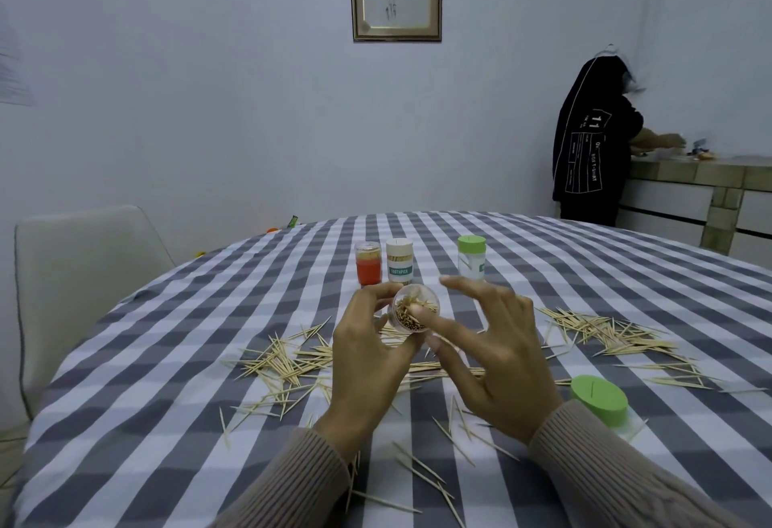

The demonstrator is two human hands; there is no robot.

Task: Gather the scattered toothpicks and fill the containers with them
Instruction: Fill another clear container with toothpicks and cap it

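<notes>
1. The left hand (372,356) grips a clear toothpick container (411,308), tilted so its open mouth faces the camera, above the checked tablecloth (167,381).
2. The right hand (497,356) is relaxed and holds nothing; its index finger reaches into the mouth, touching the packed toothpicks inside.
3. Loose toothpicks (284,364) lie scattered across the cloth on both sides.
4. Beyond stand an orange container (368,262), a "TOOTHPICK" labelled one (399,261) and a green-lidded bottle (471,257).
5. A green lid (598,400) lies near the right sleeve.
</notes>
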